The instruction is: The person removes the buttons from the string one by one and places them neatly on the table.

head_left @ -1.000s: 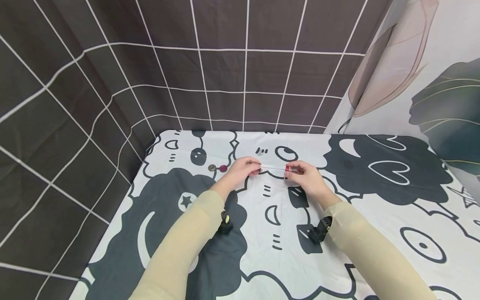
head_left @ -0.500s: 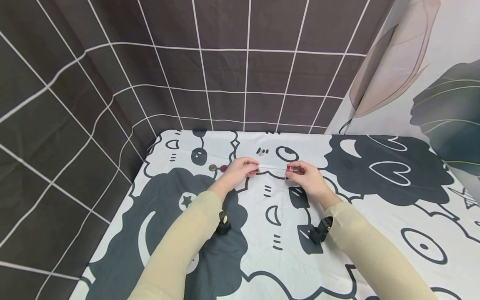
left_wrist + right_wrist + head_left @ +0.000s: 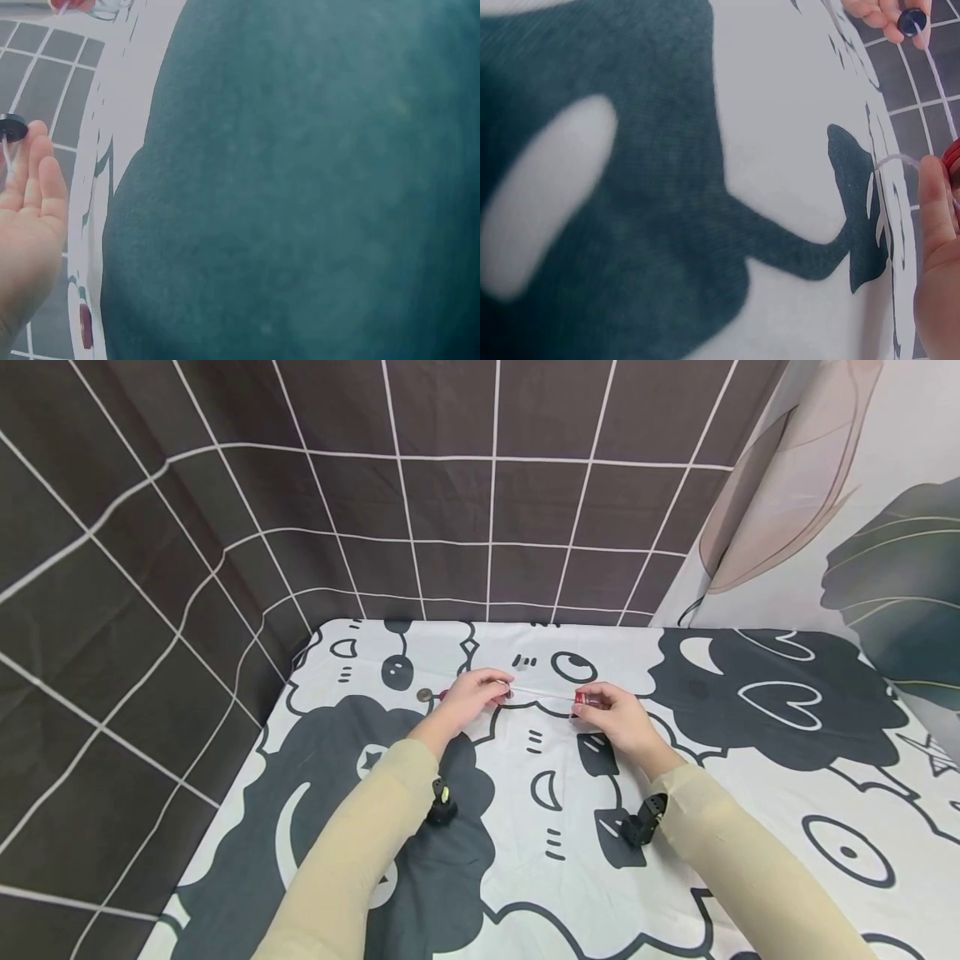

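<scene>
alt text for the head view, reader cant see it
A pale string stretches between a person's left hand and right hand, the right gripping a small red object. A brownish disc lies left of the left hand on black-and-white patterned cloth.

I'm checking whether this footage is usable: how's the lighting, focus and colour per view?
Head view: evenly bright, though the thin white string is faint against the white cloth with dark prints; left wrist view: hazy, the cloth's dark print soft and teal-tinted, the bare left hand cut off; right wrist view: likewise teal-tinted, the bare right hand cut off.
</scene>
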Tool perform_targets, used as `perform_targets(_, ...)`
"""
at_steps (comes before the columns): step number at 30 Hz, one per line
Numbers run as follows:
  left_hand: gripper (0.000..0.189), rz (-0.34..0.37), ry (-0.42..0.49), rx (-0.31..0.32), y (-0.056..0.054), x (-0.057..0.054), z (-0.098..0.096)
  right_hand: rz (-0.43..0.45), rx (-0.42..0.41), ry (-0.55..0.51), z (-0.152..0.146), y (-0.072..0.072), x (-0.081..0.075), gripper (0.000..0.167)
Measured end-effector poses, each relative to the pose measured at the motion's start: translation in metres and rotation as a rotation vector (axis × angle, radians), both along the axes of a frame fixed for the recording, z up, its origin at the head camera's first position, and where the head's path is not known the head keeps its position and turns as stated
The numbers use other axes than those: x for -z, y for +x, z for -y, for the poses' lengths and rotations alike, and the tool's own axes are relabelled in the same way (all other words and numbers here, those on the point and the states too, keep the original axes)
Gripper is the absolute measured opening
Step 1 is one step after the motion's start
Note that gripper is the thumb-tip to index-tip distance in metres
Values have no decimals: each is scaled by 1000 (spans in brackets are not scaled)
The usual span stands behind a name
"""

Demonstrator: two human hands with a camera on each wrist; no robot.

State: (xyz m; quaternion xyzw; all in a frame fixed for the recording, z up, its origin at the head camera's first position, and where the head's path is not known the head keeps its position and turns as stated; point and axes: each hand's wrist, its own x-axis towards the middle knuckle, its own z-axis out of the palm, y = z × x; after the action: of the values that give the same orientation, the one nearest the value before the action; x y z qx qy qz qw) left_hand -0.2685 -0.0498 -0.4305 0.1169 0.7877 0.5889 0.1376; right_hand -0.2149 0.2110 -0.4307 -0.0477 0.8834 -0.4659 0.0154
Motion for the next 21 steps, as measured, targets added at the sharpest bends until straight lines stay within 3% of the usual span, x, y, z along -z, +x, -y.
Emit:
perform_targets(5,27,10,11,-15,3,-4,3,-2,6,-3,-2,0,2,37)
perform_targets(21,25,13,-16,-58,1,-3,17,4,13,25,0,1,-2,37)
